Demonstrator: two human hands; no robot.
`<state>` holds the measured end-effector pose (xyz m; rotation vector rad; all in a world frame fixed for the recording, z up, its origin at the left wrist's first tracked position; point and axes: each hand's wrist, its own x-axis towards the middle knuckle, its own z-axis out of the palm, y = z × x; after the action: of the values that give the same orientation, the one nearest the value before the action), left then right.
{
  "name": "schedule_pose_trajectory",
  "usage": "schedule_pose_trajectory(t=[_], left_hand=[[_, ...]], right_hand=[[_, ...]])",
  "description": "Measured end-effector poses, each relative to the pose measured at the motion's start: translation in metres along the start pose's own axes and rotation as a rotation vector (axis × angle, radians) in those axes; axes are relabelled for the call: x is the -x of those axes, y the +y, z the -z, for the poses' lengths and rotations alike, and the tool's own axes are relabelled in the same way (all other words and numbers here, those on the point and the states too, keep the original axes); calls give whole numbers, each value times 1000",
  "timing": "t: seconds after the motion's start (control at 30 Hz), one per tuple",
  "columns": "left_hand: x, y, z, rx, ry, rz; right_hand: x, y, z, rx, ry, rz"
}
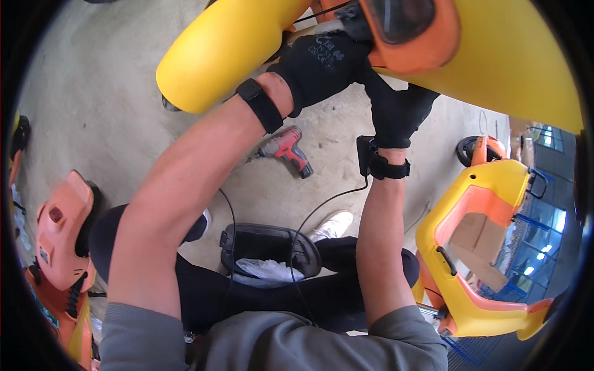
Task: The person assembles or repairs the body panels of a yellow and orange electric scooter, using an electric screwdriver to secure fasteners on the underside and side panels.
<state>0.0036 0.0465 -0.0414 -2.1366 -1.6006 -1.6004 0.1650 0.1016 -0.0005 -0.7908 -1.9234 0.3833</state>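
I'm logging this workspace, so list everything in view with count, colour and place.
scooter body: one, yellow, top, over the hands
headlight housing: one, orange, top centre-right
power drill: one, red, floor at centre
black tray: one, on the lap, holding a clear plastic bag
scooter shell: one, yellow and orange, right
orange parts: several, left edge
left hand: black glove, on the housing
right hand: black glove, under the housing

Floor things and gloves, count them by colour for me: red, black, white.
Red: 1, the drill
Black: 3, the left glove, the right glove, the tray
White: 1, the shoe
Total: 5
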Motion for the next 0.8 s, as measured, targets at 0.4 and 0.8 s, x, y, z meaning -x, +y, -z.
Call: schedule_pose_trajectory(t=[0.4, 0.8], left_hand=[[4, -6, -30, 19, 126, -46], [1, 0, -13, 14, -3, 19]], right_hand=[[3, -4, -1, -9, 70, -56], [-11, -38, 19, 86, 82, 55]])
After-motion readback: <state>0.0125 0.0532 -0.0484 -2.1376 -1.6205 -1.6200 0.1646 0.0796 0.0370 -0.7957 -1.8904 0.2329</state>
